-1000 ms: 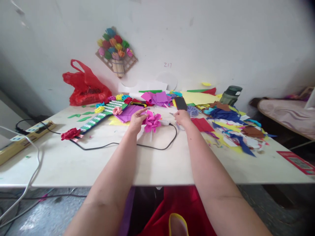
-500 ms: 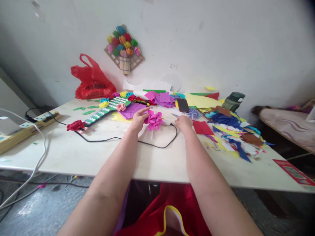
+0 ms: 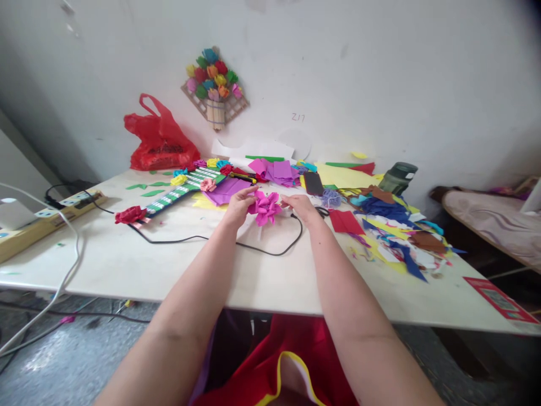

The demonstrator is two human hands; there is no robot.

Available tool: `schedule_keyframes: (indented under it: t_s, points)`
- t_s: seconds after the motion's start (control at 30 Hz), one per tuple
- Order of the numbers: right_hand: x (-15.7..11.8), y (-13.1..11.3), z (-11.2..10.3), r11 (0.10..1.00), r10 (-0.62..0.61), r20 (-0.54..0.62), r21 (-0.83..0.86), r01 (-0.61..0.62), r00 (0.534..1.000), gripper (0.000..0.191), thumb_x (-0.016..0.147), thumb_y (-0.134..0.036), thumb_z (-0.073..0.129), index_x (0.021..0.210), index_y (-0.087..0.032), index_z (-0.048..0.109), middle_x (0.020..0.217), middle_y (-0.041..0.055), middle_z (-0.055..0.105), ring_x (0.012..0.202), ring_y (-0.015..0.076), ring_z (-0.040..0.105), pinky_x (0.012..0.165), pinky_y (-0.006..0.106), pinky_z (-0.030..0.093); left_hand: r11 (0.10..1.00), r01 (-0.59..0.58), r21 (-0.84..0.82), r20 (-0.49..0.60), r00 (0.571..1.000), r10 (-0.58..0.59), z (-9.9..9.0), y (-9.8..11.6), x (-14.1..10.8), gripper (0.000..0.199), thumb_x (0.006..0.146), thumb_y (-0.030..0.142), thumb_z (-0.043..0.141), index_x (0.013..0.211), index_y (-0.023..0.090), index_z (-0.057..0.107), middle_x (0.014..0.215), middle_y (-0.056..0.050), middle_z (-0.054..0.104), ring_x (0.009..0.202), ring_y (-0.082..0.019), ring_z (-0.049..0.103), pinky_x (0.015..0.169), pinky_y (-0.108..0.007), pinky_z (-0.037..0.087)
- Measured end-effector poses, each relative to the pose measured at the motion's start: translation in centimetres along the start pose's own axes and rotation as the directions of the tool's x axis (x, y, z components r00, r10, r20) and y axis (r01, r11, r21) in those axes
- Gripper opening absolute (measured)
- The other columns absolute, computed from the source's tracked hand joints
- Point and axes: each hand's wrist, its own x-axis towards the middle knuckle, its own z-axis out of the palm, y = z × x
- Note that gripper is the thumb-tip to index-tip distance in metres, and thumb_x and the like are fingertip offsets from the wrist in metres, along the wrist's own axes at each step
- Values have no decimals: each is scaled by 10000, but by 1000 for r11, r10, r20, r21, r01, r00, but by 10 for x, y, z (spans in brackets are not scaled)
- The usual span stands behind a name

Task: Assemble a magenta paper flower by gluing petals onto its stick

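A bright magenta paper flower (image 3: pixel 267 208) is between my hands, just above the white table. My left hand (image 3: pixel 242 206) pinches it at its left side, with the index finger stretched along the top. From the right, my right hand (image 3: pixel 299 207) has its thumb and fingertips closed at the petals' right edge. Black looped handles (image 3: pixel 322 212), which look like those of scissors, lie just beyond my right wrist. A black cord (image 3: pixel 279 253) loops over the table beneath the flower and runs up to my right hand.
To the left are a paper-flower-trimmed guitar-like craft (image 3: pixel 186 189), a red plastic bag (image 3: pixel 160 141) and a power strip (image 3: pixel 54 223). Purple paper (image 3: pixel 276 171), a phone (image 3: pixel 313 183) and blue yarn (image 3: pixel 331 198) lie behind. Coloured scraps (image 3: pixel 397 225) and a dark green bottle (image 3: pixel 398 177) are right.
My right hand has moved left from beside the scissors to the flower's right edge, leaving the black handles on the table. My left hand keeps its grip on the flower.
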Motion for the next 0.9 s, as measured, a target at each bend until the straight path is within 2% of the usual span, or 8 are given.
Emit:
schedule_keyframes:
  t_s: [0.1, 0.23, 0.37, 0.47, 0.57, 0.73, 0.9]
  points:
    - [-3, -5, 7, 997, -25, 13, 79, 24, 1000, 291, 682, -456, 635, 657, -170, 685, 691, 23, 688, 703, 153, 595, 691, 263, 428, 1000, 5, 1, 9, 1000, -5, 2, 0, 0, 528, 541, 149, 696, 1064, 83, 664, 560, 22, 600, 442, -74, 487, 440, -201, 319]
    - [-6, -11, 12, 995, -32, -86, 96, 40, 996, 201, 622, -356, 644, 575, -162, 629, 521, -47, 536, 575, 114, 472, 609, 251, 360, 1000, 17, 16, 33, 999, -18, 3, 0, -1, 544, 529, 152, 696, 1065, 71, 664, 550, 30, 587, 425, -70, 464, 427, -202, 301]
    - [-6, -12, 13, 992, -63, -128, 98, 75, 990, 186, 625, -329, 607, 544, -164, 585, 494, -61, 472, 534, 94, 402, 571, 248, 317, 998, 60, 26, 40, 997, -61, 5, 2, -2, 555, 523, 164, 711, 1068, 71, 666, 572, 26, 592, 464, -79, 498, 467, -206, 353]
    - [-5, -12, 14, 991, -96, -128, 77, 107, 987, 199, 632, -335, 595, 528, -169, 558, 492, -61, 456, 519, 89, 381, 549, 246, 303, 995, 93, 26, 56, 994, -95, 6, 4, -2, 553, 562, 239, 738, 1085, 78, 663, 624, 1, 620, 511, -98, 540, 501, -220, 400]
    - [-5, -12, 15, 987, -148, -114, 44, 154, 982, 217, 641, -363, 604, 551, -166, 586, 496, -55, 473, 516, 94, 397, 545, 247, 315, 989, 103, 109, 90, 989, -113, 5, 6, -3, 564, 602, 324, 758, 1106, 91, 662, 642, -7, 624, 515, -102, 548, 499, -223, 412]
    - [-4, -11, 18, 974, -227, -112, -42, 224, 967, 229, 669, -374, 613, 583, -163, 638, 514, -38, 530, 533, 106, 456, 573, 249, 355, 965, 92, 245, 152, 980, -132, 3, 6, -5, 617, 584, 322, 777, 1151, 112, 653, 708, -23, 662, 549, -114, 579, 539, -240, 454]
    - [-5, -13, 20, 965, -228, -130, -160, 206, 965, 215, 701, -356, 629, 607, -169, 680, 547, -23, 589, 572, 118, 517, 595, 242, 381, 956, 80, 282, 178, 975, -134, 5, 7, -7, 628, 565, 289, 763, 1157, 112, 648, 646, 8, 636, 528, -111, 571, 579, -265, 483]
